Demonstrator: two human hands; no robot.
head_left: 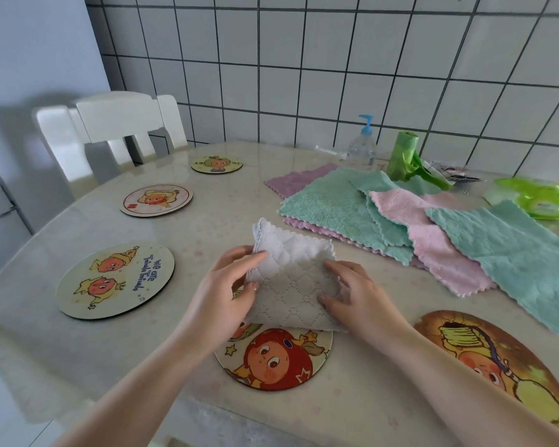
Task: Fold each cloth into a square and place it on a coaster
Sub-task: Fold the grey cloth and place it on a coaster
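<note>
Two bare forearms, no sleeves in view. Left hand [226, 295] and right hand [355, 295] ungloved. Short, plain nails.

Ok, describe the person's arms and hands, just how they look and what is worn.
Both forearms are bare as far as the frame shows: no sleeves in view. The left hand and right hand wear no gloves, and no rings, watch or bracelets are visible. The nails look short and unpainted.
</note>
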